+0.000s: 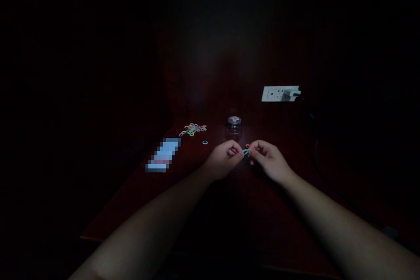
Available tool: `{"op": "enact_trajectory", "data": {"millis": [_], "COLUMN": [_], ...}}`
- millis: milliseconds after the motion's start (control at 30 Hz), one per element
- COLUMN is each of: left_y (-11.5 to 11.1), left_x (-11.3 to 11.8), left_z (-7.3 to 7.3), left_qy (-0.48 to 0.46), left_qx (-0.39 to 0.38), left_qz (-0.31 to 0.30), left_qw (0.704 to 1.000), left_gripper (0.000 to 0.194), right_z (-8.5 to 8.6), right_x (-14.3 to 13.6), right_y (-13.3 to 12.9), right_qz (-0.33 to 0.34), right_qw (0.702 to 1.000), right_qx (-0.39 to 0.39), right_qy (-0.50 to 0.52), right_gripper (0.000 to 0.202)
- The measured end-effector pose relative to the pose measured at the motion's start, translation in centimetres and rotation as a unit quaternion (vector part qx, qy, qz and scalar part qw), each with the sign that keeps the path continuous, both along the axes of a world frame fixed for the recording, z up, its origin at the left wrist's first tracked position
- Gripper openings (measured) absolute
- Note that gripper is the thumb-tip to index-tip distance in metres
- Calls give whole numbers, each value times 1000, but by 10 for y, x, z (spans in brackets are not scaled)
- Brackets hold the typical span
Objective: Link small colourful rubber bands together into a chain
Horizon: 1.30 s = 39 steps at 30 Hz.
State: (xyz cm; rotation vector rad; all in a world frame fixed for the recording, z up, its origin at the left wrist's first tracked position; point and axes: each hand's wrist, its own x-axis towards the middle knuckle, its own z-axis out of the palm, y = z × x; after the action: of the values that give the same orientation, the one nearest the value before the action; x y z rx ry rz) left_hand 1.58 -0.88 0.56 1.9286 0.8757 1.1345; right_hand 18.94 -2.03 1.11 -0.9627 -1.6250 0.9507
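Observation:
Between my two hands a small green hair tie (245, 152) is pinched, one side in each. My left hand (225, 158) grips its left end between thumb and fingers, and my right hand (267, 159) has the right end the same way. Just behind the fingers lies an orange-red hair tie (247, 145), partly hidden by my right hand. A light blue hair tie (205, 142) lies alone to the left of my left hand. Farther back on the left is a loose pile of colourful hair ties (193, 129). Behind my hands stands a small clear lidded jar (234, 125).
The dark red table (131, 201) meets a wall at the back. A blurred-out, lit phone-like rectangle (164, 154) lies at the left. On the wall is a white socket plate (271, 93) with a plug (290, 93); its dark cable runs down the right side.

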Motion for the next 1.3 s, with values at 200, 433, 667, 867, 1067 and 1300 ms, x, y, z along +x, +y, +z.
{"op": "enact_trajectory", "data": {"millis": [200,433,667,867,1067,1300], "left_y": [-5,-5,-4,-5,-4,-5], "left_x": [-4,-5,-4,-4,-7,-6], "left_z": [6,7,3,6,7,6], "left_qy": [37,71,48,69,88,74], "left_qx": [6,17,10,23,33,19], "left_qz": [-30,-31,-23,-32,-38,-30], "left_qw": [999,997,999,997,995,997], "left_gripper": [17,20,20,17,15,16], "right_z": [0,-1,0,1,1,1], "right_x": [2,3,1,2,4,2], "right_y": [2,3,1,1,3,1], "right_qz": [11,13,22,27,20,31], "right_qw": [1000,1000,1000,1000,1000,999], "right_qx": [-5,-15,-15,-13,-10,-14], "right_qy": [17,21,0,0,5,-8], "right_gripper": [23,24,24,24,24,26]}}
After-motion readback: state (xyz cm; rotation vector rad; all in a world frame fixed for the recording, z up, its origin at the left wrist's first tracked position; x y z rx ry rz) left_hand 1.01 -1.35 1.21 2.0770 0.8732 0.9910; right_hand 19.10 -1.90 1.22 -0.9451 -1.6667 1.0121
